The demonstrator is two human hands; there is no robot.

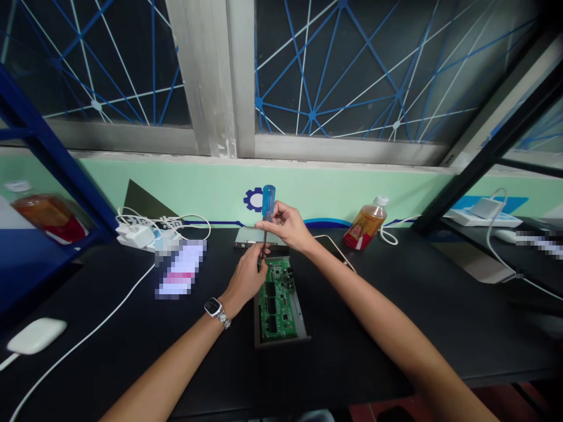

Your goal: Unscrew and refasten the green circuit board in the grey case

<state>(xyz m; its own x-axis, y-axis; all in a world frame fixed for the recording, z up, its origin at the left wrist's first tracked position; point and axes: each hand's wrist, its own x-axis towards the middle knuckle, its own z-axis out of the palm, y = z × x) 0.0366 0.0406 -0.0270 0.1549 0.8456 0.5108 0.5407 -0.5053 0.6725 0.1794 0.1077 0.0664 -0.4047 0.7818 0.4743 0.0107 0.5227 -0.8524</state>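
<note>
My right hand (pixel 285 225) is closed on a screwdriver (pixel 268 200) with a translucent blue handle, held upright with its dark shaft pointing down. Beneath it, my left hand (pixel 250 272) has its fingers pinched around the lower shaft, above the far left part of a green circuit board (pixel 279 316). The board sits in an open dark metal case (pixel 303 319) on the black table. My fingers hide the screwdriver's tip, so whether it touches a screw cannot be seen. Behind the case lies a flat grey metal cover (pixel 246 236).
A phone (pixel 182 269) lies left of my hands, near a power strip (pixel 136 231) with plugs and white cables. A drink bottle (pixel 367 223) stands at the back right. A white charging case (pixel 37 336) is at the far left. Shelf frames (pixel 475 140) rise on both sides.
</note>
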